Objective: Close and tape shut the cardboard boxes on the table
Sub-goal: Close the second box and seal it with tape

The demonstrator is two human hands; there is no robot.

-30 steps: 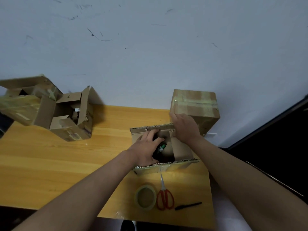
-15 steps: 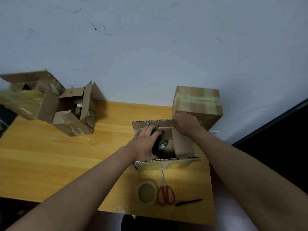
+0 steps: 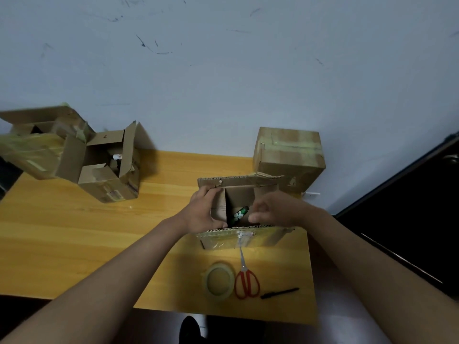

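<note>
Head view puts the open box [image 3: 244, 207] you are working on at the right half of the counter [image 3: 74, 232], between the near edge and the far edge. Its near flap [image 3: 244, 235], glossy with old tape, and its far flap [image 3: 239, 181] both stand out, while the two side flaps are partly folded inward. Your left hand [image 3: 205, 212] grips the left side flap with curled fingers; your right hand [image 3: 275, 211] curls over the right side flap at the near rim. A dark patterned item [image 3: 239, 215] lies inside.

Corrugated card like this should feel light and fairly stiff, bending cleanly only along its creases, so take the flaps near their free edges and press along the fold line. The taped surfaces look slick, so expect less grip there.

A sealed box [image 3: 289, 155] sits just beyond, at the far right corner against the wall. Near the far left corner lie two more open boxes [image 3: 74, 152], touching each other. Towards the near edge, in front of your box, lie a tape roll [image 3: 218, 281], red-handled scissors [image 3: 246, 279] and a black pen [image 3: 279, 293].
</note>
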